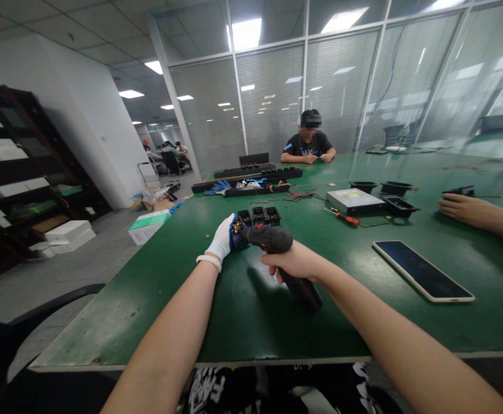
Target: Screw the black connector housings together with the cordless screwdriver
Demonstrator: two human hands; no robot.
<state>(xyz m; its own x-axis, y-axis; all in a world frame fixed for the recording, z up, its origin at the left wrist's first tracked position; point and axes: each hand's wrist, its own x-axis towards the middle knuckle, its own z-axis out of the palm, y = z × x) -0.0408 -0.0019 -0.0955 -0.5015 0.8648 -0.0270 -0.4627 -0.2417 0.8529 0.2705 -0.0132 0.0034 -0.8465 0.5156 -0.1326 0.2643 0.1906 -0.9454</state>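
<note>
My left hand (223, 238), in a white glove with blue on the palm side, is closed around the side of a small dark box (239, 240) that holds brass-coloured small parts. My right hand (292, 261) grips a black and red power drill (273, 237) by its handle. The drill points left, its front end at the box by my left hand; the exact tip is hard to make out. Just behind stand black trays (259, 215) in a row, with small parts inside.
A phone (423, 270) lies at the right, with a red screwdriver (347, 218), a silver box (355, 201) and black housings (399, 206) behind it. Another person's hand (461, 208) rests at the far right. A person (308, 141) sits across the green table (169, 293).
</note>
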